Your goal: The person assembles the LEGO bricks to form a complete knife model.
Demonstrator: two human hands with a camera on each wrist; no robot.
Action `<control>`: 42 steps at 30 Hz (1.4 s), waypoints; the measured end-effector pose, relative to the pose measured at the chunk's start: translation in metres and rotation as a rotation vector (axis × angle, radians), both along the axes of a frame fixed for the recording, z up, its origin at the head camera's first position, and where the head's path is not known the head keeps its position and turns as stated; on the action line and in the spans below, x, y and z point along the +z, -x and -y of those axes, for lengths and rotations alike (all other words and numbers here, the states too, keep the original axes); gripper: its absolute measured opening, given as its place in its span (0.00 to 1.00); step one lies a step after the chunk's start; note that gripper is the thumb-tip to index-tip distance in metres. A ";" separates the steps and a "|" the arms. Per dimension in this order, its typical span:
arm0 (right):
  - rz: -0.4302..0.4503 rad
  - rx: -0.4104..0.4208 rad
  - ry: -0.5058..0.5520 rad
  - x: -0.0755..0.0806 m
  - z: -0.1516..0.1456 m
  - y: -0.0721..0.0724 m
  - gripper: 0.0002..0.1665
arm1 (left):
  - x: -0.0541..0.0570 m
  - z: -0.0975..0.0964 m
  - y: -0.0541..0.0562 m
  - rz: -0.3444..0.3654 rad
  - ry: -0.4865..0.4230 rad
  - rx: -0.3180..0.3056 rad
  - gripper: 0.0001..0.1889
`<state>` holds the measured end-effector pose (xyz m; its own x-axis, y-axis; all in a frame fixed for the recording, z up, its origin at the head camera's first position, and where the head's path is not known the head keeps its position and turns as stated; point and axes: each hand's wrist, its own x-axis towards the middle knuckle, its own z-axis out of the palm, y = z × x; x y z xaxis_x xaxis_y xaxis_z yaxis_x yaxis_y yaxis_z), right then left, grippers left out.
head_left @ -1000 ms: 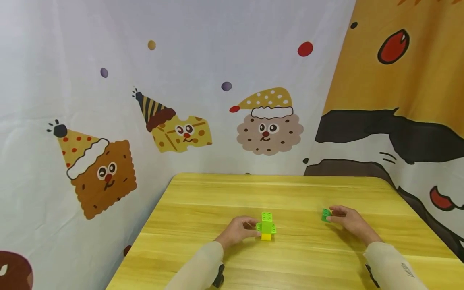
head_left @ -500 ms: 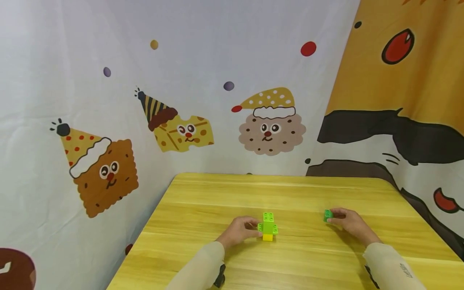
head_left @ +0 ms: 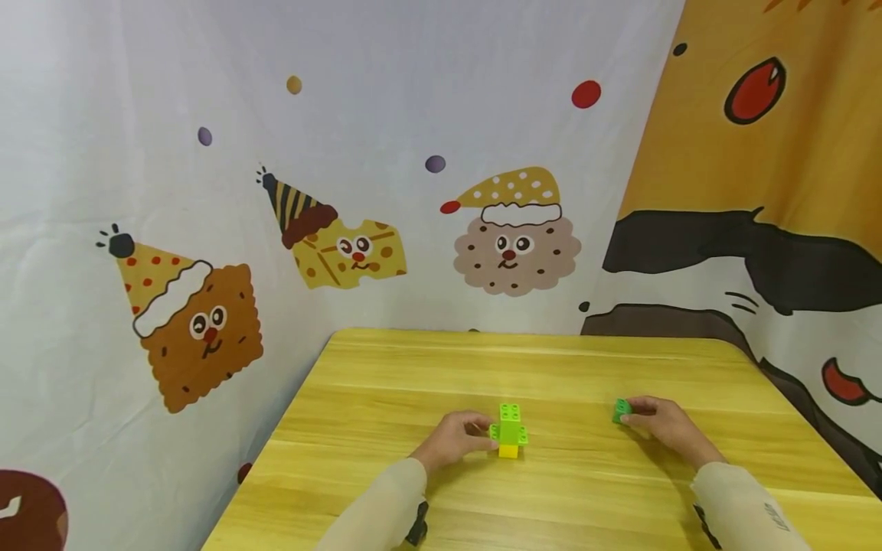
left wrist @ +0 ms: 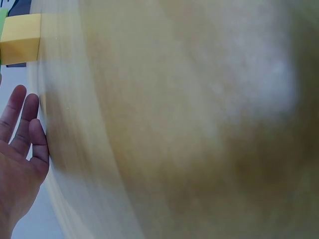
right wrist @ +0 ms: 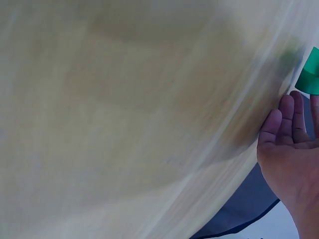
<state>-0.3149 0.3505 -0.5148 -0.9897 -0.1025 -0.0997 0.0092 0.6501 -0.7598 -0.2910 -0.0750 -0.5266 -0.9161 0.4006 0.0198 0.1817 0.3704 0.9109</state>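
Observation:
In the head view, a small stack of toy building bricks (head_left: 510,430) stands on the table, lime green on top with a studded piece sticking out on each side. Its base is a yellow brick (head_left: 508,451), which also shows at the upper left of the left wrist view. My left hand (head_left: 451,440) pinches the left side piece between thumb and fingers. Farther right, my right hand (head_left: 664,425) pinches a darker green toy brick (head_left: 621,412) at its right side. In the right wrist view that green brick (right wrist: 310,74) is partly cut off by the frame edge.
The wooden table (head_left: 386,375) reaches back to a fabric backdrop (head_left: 386,122) printed with cartoon biscuits and cheese. The table's back edge runs close along the cloth. A gap of tabletop separates the brick stack from the green brick.
The darker green brick has turned slightly in my right fingers, its studs now facing more upward. My left hand and the stack hold still; the head view has shifted a little.

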 end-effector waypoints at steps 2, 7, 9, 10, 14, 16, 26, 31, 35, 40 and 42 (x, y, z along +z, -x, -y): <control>-0.013 0.016 -0.004 0.001 0.002 -0.001 0.41 | 0.000 0.000 0.000 0.002 0.000 -0.001 0.17; -0.058 0.061 0.007 0.003 0.012 -0.002 0.40 | 0.000 0.001 0.001 0.004 -0.004 -0.013 0.17; -0.071 0.068 0.016 0.004 0.019 -0.003 0.40 | 0.000 0.001 0.001 0.008 -0.002 -0.017 0.17; -0.078 0.070 0.021 0.006 0.023 -0.004 0.40 | 0.001 0.001 0.001 0.006 -0.003 -0.020 0.17; -0.080 0.080 0.044 0.014 0.040 -0.006 0.40 | 0.002 0.001 0.000 0.015 -0.007 -0.024 0.18; -0.076 0.085 0.063 0.019 0.048 -0.006 0.40 | 0.003 0.001 0.000 0.010 -0.013 -0.026 0.18; -0.110 0.111 0.116 0.044 0.085 -0.006 0.36 | 0.001 0.000 0.000 -0.010 -0.002 -0.016 0.17; -0.133 0.139 0.159 0.052 0.100 -0.010 0.33 | -0.001 -0.001 0.000 -0.012 -0.012 -0.009 0.17; -0.157 0.147 0.156 0.058 0.111 -0.013 0.31 | -0.002 -0.001 0.001 -0.014 -0.013 -0.011 0.17; -0.176 0.169 0.169 0.064 0.123 -0.016 0.30 | -0.001 -0.001 0.000 -0.007 -0.029 -0.013 0.17; -0.190 0.184 0.178 0.067 0.129 -0.018 0.29 | -0.001 -0.002 0.000 -0.003 -0.035 -0.013 0.16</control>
